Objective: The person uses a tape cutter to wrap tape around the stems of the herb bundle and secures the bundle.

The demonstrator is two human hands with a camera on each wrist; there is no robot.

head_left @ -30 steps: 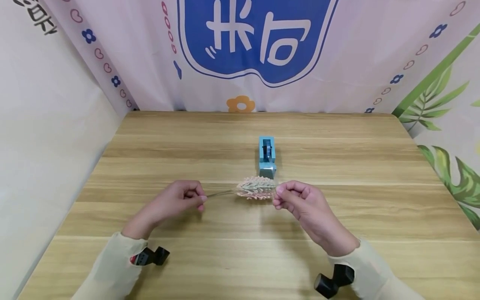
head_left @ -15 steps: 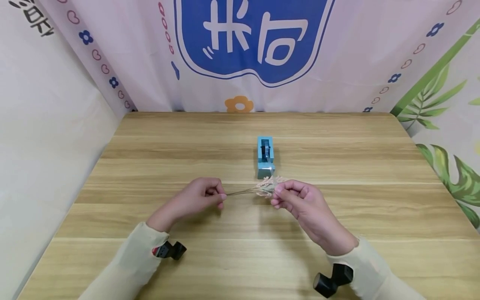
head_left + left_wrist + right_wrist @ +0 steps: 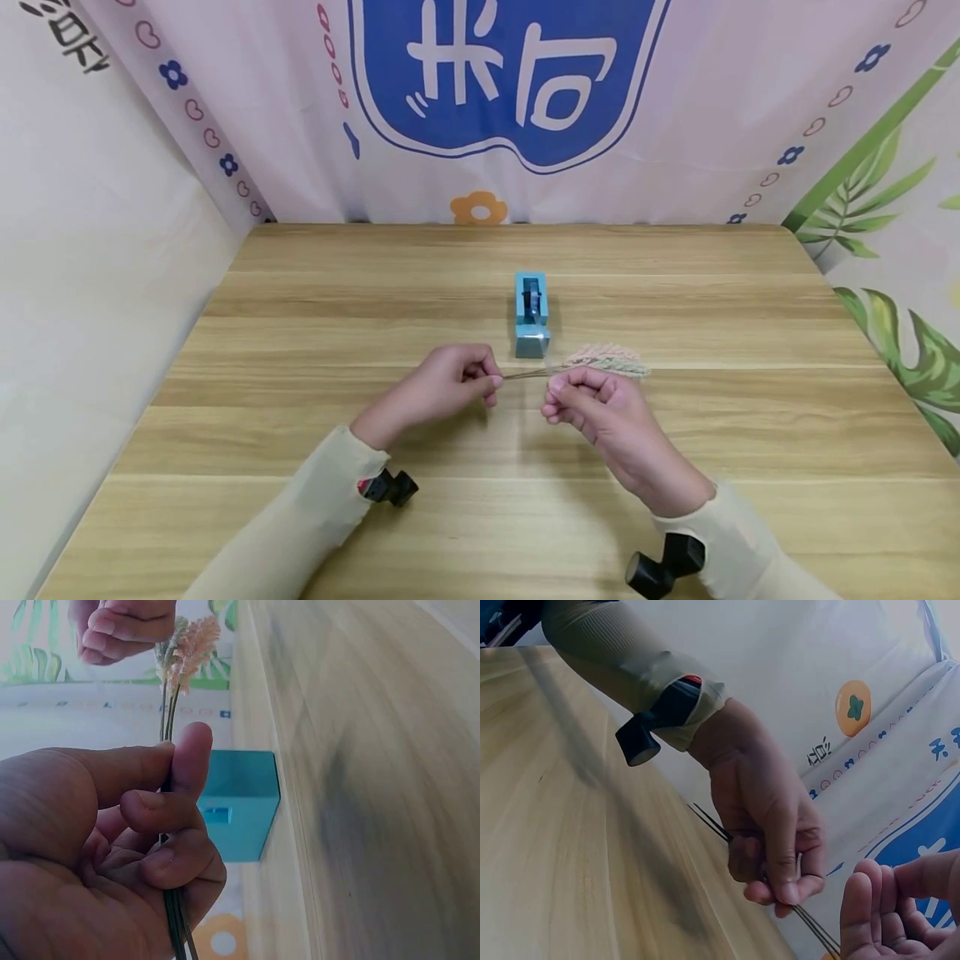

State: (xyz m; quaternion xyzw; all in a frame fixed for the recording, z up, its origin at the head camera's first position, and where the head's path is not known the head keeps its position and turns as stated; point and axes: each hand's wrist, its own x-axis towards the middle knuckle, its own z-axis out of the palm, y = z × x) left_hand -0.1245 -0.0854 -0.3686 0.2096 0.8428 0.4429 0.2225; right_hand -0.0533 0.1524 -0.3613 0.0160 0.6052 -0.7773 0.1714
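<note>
My left hand [image 3: 431,392] pinches thin flower stems [image 3: 166,720] between thumb and fingertips, their lower ends running through the palm. The stems point right, and their pink and pale green flower heads [image 3: 606,360] lie behind my right hand [image 3: 622,429]. That hand's thumb and index finger pinch what looks like a thin clear strip of tape [image 3: 548,360], faint and hard to make out. The strip runs toward the blue tape dispenser [image 3: 532,343], just beyond both hands. In the head view the stems cross close to the right fingertips; whether they touch the tape is unclear.
A wooden table [image 3: 337,292] spreads beneath both hands. A printed white curtain [image 3: 300,125] hangs along its back edge. Black wrist devices [image 3: 390,487] are worn on both sleeved forearms.
My left hand has moved right with the flower stems, so the flower heads have passed behind the right hand to its far side. My right hand has stayed nearly still.
</note>
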